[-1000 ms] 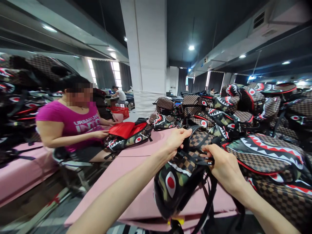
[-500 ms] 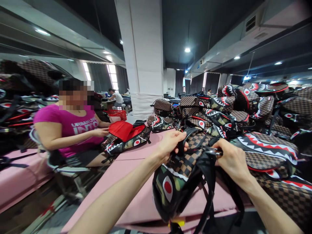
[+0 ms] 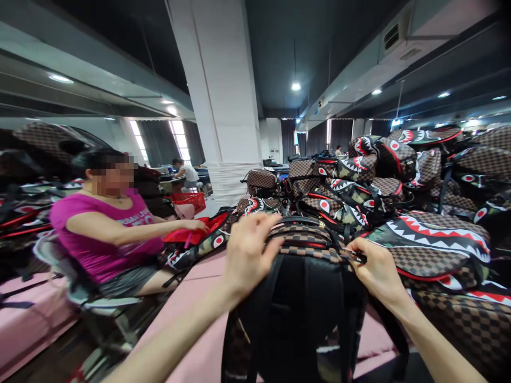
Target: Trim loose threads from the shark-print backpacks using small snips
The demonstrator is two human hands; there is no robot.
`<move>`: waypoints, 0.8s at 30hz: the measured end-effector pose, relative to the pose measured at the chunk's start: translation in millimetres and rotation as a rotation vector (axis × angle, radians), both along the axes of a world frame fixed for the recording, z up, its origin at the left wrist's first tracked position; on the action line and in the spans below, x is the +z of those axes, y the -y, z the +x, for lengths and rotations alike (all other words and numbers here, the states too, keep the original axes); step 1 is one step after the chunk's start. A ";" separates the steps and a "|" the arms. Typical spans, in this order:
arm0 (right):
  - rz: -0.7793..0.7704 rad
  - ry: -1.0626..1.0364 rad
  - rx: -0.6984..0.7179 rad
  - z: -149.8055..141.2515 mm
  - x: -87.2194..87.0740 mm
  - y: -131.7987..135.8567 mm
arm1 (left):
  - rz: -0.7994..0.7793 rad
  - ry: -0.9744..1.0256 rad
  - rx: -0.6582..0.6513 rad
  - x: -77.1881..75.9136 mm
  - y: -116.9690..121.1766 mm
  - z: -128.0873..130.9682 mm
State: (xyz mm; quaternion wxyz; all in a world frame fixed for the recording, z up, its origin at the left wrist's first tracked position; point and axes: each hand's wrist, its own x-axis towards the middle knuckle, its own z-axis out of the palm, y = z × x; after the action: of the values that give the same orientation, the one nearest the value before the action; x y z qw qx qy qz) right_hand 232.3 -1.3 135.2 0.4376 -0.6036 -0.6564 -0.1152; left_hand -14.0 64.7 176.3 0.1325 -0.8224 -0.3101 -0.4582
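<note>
A backpack [image 3: 305, 314] stands upright before me on the pink table, its black padded back and straps toward me. Its top is brown checkered, with red-edged zippers and a black carry handle [image 3: 299, 219]. My left hand [image 3: 251, 255], slightly blurred, is open at the top left edge, thumb and fingers apart; whether it touches the fabric I cannot tell. At the top right corner my right hand [image 3: 375, 271] is closed on a small dark metal tool [image 3: 357, 257] that looks like thread snips, its tip against the bag. The bag's front is hidden.
Shark-mouth and checkered backpacks [image 3: 435, 239] are piled at the right and back of the pink table [image 3: 187, 298]. At left a seated person in a pink shirt [image 3: 99, 229] handles a red-lined backpack [image 3: 217, 239]. Behind rise a white pillar [image 3: 219, 96] and a red basket [image 3: 187, 202].
The backpack has turned so its black back now faces me instead of its camouflage side. My left hand has let go of the handle area and moved left. My right hand keeps the tool.
</note>
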 end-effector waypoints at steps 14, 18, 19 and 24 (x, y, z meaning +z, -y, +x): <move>0.028 0.077 -0.171 -19.2 4.8 34.4 | 0.167 -0.223 -0.078 -34.0 45.8 24.7; 0.025 0.213 -0.320 -28.2 6.3 40.7 | 0.221 -0.170 -0.135 -45.9 57.5 22.8; 0.016 0.221 -0.337 -29.4 6.2 41.6 | 0.229 -0.159 -0.147 -47.9 59.2 22.2; -0.229 0.069 -0.120 -20.2 13.9 46.0 | 0.182 -0.180 -0.126 -54.0 62.7 20.1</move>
State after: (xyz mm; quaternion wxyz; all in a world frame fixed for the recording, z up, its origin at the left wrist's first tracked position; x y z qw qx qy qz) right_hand 212.2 -47.3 149.1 0.3353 -0.6835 -0.6426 -0.0863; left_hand 6.2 2.1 122.4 0.2046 -0.8626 -0.2018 -0.4164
